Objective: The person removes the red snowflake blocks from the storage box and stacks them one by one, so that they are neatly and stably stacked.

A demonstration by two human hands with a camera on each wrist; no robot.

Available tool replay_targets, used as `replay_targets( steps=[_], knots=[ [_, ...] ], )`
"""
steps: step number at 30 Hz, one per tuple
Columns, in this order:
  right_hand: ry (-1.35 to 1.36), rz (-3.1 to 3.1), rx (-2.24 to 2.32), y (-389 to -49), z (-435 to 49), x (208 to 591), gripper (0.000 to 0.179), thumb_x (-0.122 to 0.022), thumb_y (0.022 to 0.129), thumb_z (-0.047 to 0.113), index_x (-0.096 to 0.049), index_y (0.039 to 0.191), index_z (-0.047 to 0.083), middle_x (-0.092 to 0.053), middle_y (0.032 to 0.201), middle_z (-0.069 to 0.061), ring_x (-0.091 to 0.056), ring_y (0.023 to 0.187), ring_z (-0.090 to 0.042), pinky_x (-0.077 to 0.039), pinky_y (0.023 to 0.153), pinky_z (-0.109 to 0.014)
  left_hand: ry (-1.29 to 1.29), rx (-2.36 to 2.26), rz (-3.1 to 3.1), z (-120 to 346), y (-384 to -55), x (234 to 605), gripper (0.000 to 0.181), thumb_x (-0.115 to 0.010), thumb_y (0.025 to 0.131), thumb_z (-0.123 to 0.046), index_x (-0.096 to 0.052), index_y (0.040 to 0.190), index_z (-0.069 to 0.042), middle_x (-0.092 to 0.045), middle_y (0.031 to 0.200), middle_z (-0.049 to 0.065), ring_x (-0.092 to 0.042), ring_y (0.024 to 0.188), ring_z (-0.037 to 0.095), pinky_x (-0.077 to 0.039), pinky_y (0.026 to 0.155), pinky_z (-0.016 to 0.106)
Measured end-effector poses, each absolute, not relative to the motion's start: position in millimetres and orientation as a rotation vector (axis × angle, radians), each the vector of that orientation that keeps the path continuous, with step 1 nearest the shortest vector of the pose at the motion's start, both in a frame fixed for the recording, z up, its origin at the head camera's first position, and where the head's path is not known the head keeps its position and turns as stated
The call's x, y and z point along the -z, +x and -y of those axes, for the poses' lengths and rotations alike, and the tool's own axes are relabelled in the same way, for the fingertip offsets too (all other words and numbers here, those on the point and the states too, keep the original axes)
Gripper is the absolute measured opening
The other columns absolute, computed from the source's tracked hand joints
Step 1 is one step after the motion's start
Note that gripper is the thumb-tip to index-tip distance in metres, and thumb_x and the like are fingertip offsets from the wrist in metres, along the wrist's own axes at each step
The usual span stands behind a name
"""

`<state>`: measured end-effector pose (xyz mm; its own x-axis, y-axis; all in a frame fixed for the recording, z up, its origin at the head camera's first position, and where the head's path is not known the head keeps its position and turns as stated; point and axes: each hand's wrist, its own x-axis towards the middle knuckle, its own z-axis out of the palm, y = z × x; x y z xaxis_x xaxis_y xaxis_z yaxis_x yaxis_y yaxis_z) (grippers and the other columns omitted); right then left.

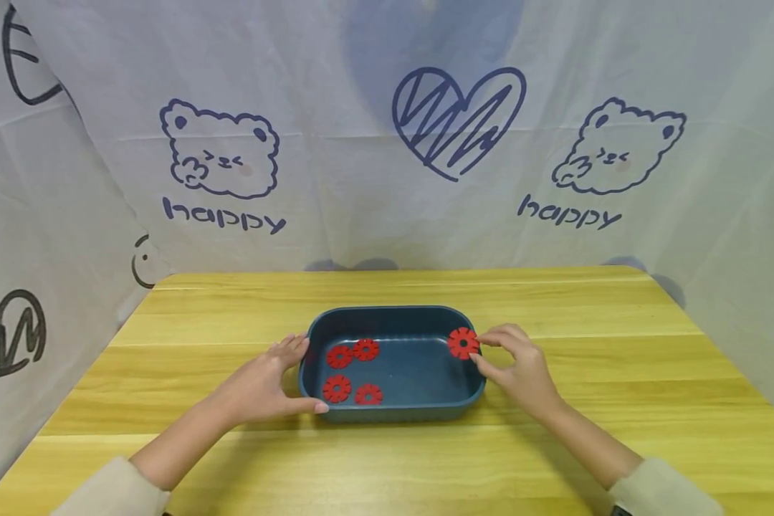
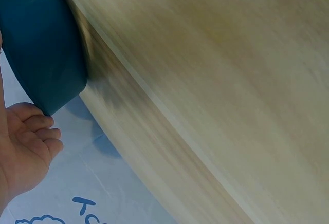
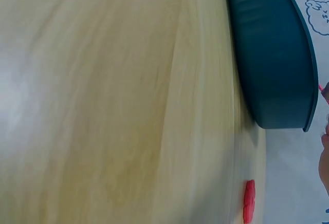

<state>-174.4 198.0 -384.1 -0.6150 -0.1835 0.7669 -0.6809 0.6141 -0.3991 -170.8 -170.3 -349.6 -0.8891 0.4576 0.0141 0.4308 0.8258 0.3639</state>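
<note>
A dark blue-green rectangular tub (image 1: 393,413) with rounded corners stands on the table. My left hand (image 1: 264,383) grips its left end, thumb along the front rim and fingers at the left side; in the left wrist view the fingers (image 2: 38,126) bend at the rim. Between thumb and forefinger, my right hand (image 1: 522,369) pinches a red notched plastic disc (image 1: 455,344) with a hole in its centre, held over the tub's right end. Inside the tub at left lie several like discs (image 1: 337,388). Only a sliver of the right hand (image 3: 324,167) enters the right wrist view.
The tub sits on a yellow wood-grain table (image 1: 387,466). Behind it hangs a white cloth (image 1: 342,179) printed with bears, a heart and lettering. A small red object (image 3: 249,202) lies on the tabletop in the right wrist view.
</note>
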Motion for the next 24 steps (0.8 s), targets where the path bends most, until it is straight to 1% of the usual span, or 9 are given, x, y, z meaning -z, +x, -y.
replay_targets(
  steps=[8, 15, 20, 24],
  knots=[
    [0.631, 2.08, -0.877, -173.1, -209.3, 381.3, 0.03, -0.081, 0.056, -0.01, -0.069, 0.083, -0.004, -0.067, 0.081, -0.009, -0.06, 0.077, -0.016, -0.046, 0.076, -0.005, 0.715, -0.56, -2.926, 171.2, -171.0, 349.1, 0.104, -0.067, 0.068, -0.067, -0.038, 0.138, 0.005, -0.032, 0.148, 0.02, -0.029, 0.133, 0.048, -0.035, 0.1, 0.061],
    [0.631, 2.034, -0.89, -173.8, -218.0, 382.4, 0.033, -0.081, 0.053, -0.012, -0.069, 0.083, -0.002, -0.065, 0.079, -0.011, -0.06, 0.076, -0.016, -0.044, 0.079, -0.003, 0.712, -0.555, -2.931, 171.8, -170.6, 349.0, 0.104, -0.067, 0.068, -0.067, -0.039, 0.138, 0.005, -0.032, 0.148, 0.02, -0.03, 0.132, 0.049, -0.035, 0.1, 0.061],
    [0.628, 2.048, -0.909, -171.7, -225.8, 384.5, 0.031, -0.078, 0.055, -0.012, -0.068, 0.083, -0.003, -0.064, 0.08, -0.012, -0.058, 0.077, -0.014, -0.041, 0.082, -0.001, 0.713, -0.558, -2.931, 171.2, -170.1, 348.8, 0.103, -0.067, 0.068, -0.065, -0.038, 0.138, 0.005, -0.032, 0.148, 0.021, -0.03, 0.132, 0.05, -0.036, 0.099, 0.061],
    [0.611, 2.048, -0.904, -170.0, -232.8, 385.1, 0.031, -0.077, 0.055, -0.013, -0.068, 0.083, -0.004, -0.063, 0.079, -0.012, -0.059, 0.076, -0.012, -0.042, 0.08, -0.001, 0.714, -0.561, -2.933, 170.6, -170.5, 348.6, 0.104, -0.067, 0.068, -0.066, -0.039, 0.138, 0.005, -0.032, 0.148, 0.02, -0.03, 0.132, 0.049, -0.036, 0.099, 0.061]
  ],
)
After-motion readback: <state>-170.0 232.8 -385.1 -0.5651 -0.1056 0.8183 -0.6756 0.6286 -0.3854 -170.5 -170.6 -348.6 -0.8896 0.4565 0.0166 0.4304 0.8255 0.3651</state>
